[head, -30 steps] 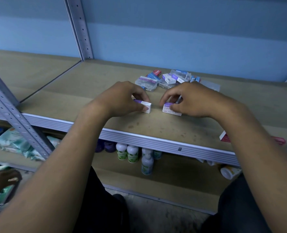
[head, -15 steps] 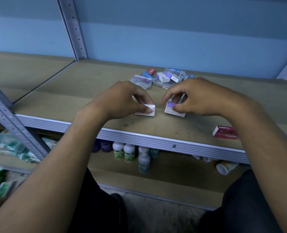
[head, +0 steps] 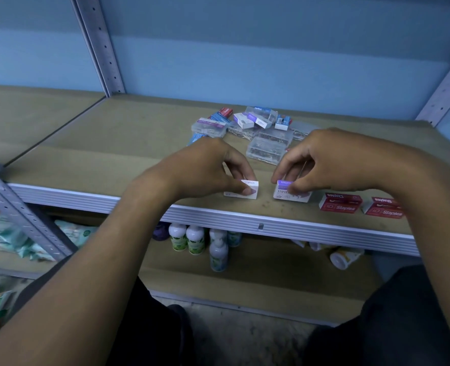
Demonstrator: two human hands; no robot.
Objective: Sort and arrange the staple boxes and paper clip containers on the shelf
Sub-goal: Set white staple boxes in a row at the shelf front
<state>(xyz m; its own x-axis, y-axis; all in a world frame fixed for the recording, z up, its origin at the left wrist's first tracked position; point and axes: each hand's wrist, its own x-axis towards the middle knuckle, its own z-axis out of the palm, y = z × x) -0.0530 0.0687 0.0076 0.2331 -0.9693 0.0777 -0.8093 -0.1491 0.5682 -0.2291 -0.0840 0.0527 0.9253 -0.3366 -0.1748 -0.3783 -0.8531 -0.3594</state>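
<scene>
A: Shelf (head: 113,159) board, tan, with a heap of clear clip cases (head: 264,150) and small boxes at the back. Two red staple boxes (head: 341,203) sit in a row near the front edge, right.

B: And the hands?

A: Left hand (head: 205,167) pinches a white-and-purple box (head: 242,191); right hand (head: 324,159) pinches its twin (head: 292,194), just beside.

B: Best move?

A: Probably slide both flush, labels matching, lined up with the red row, kept off the lip.
</scene>
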